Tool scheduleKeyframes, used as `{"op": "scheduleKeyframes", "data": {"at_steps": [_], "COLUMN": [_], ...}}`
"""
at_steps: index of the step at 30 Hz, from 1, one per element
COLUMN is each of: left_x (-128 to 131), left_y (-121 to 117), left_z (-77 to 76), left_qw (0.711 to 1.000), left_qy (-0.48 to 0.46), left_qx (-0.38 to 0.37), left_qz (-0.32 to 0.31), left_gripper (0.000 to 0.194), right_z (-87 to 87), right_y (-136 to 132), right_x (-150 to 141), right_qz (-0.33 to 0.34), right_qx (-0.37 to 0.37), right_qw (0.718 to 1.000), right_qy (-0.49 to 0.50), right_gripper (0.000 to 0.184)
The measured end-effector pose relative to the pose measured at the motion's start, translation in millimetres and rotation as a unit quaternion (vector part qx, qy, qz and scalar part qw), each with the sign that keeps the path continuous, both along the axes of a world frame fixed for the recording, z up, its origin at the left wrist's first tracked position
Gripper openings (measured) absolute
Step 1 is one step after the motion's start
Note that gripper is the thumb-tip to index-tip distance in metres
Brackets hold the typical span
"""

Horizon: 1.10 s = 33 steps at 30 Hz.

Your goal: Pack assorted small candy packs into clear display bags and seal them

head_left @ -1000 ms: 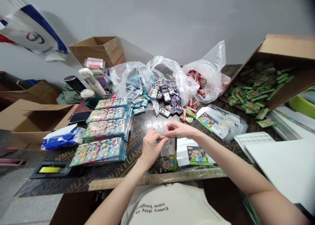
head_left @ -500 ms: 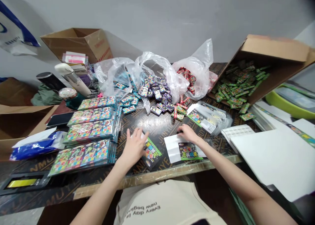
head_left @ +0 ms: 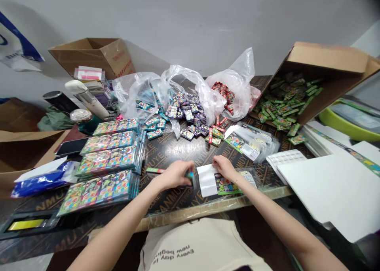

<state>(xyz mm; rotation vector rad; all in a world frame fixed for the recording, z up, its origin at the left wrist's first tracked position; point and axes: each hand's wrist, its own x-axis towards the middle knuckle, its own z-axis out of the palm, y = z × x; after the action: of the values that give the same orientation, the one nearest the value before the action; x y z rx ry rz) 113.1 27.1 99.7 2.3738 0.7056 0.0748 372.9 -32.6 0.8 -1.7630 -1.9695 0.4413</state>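
Observation:
My left hand (head_left: 178,173) is curled over a flat printed packet (head_left: 156,170) near the table's front edge. The packet appears nearly edge-on, its green end out to the left and a bluish bit by my fingertips. My palm and fingers hide most of it. To the right, my right hand (head_left: 225,167) has its fingers pinched together at the edge of a printed plastic bag (head_left: 228,184). This bag lies flat, with a white section (head_left: 207,180) at its left and a black and green printed part under my wrist.
Stacks of colourful packs (head_left: 108,154) stand at left. Loose small boxes (head_left: 190,116) spill from clear plastic bags (head_left: 209,99) at the back. More printed bags (head_left: 252,142) lie at right, before a tipped carton (head_left: 329,59) of green boxes. White sheets (head_left: 332,188) overhang the right edge.
My left hand has gone from spread over the printed packet to curled around it, moving right and turning the packet edge-on. My right hand has shifted slightly down at the bag.

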Motion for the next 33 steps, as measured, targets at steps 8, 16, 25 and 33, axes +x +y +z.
{"op": "scheduleKeyframes", "data": {"at_steps": [8, 16, 25, 33], "left_x": [-30.0, -26.2, -24.3, -29.5], "left_y": [-8.8, -32.1, -39.0, -33.9], "left_z": [9.9, -1.1, 7.4, 16.8], "left_qw": [0.915, 0.912, 0.878, 0.857], "left_qy": [-0.31, -0.298, -0.325, -0.318], "left_qx": [-0.076, -0.079, -0.149, -0.227], "left_qz": [0.245, 0.27, 0.318, 0.336], "left_gripper": [0.022, 0.02, 0.019, 0.019], "right_z": [16.3, 87.2, 99.7, 104.1], "right_y": [-1.5, -2.5, -7.7, -11.1], "right_x": [-10.3, -98.5, -102.0, -95.8], "right_qz": [-0.032, 0.028, 0.014, 0.049], "right_qx": [0.031, 0.044, 0.048, 0.044], "right_qw": [0.991, 0.908, 0.906, 0.921], "right_qy": [0.125, 0.416, 0.42, 0.384], "right_gripper": [0.031, 0.048, 0.044, 0.039]}}
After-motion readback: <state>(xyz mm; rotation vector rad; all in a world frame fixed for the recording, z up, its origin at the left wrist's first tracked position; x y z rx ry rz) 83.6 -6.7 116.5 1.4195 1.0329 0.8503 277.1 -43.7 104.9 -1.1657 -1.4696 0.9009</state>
